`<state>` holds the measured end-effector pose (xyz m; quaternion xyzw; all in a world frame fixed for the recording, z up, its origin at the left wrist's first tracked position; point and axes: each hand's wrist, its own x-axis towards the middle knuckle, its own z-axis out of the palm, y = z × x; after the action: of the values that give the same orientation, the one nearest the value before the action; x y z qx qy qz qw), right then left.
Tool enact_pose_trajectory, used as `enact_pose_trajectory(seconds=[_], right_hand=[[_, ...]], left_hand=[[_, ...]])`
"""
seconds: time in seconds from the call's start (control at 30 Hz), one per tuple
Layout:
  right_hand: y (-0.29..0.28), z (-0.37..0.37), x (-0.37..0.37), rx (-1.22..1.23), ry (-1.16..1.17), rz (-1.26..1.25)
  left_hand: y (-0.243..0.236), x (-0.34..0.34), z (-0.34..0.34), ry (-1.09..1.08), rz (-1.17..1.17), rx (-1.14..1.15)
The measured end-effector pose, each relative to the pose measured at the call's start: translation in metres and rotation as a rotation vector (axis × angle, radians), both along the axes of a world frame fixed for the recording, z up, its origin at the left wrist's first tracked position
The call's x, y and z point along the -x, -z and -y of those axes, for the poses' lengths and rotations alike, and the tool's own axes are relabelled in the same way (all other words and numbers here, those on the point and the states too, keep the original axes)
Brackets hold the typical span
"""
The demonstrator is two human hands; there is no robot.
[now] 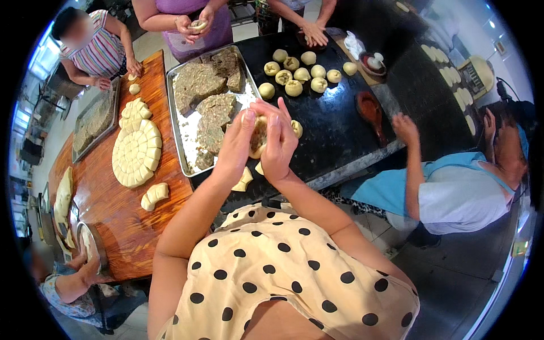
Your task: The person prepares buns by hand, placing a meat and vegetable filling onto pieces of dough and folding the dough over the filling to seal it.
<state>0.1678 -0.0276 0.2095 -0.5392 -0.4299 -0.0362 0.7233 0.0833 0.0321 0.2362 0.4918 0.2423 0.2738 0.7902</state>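
Cupped between my left hand (236,140) and my right hand (277,144) is a round of dough (259,137) with brownish filling showing in its opening. Both palms press on its sides, thumbs and fingertips near the top. Just past my left hand lies a metal tray (180,153) bearing slabs of speckled filling (217,116) on white powder. Pieces of cut dough (243,180) rest on the black tabletop under my wrists. Beyond my right hand sit several stuffed dough balls (293,88), some closed, others gathered with filling visible. Another dough ball (297,128) is partly hidden by my right fingers.
A wooden table (127,218) at left carries a scored dough round (136,153) and a second filling tray (96,122). A brown wooden ladle-like piece (371,116) lies at right, near a co-worker's hand (406,129). Other people stand around both tables.
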Motion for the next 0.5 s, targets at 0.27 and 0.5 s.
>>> enact_pose_trajectory(seconds=[0.27,0.5], right_hand=[[-0.007,-0.014,0.015,-0.007,-0.242,-0.390],[0.010,-0.011,0.009,0.239,-0.237,-0.221]], left_hand=[[0.024,0.004,-0.003,-0.134,0.215,0.385],[0.023,0.006,0.001,-0.167,0.043,0.121]])
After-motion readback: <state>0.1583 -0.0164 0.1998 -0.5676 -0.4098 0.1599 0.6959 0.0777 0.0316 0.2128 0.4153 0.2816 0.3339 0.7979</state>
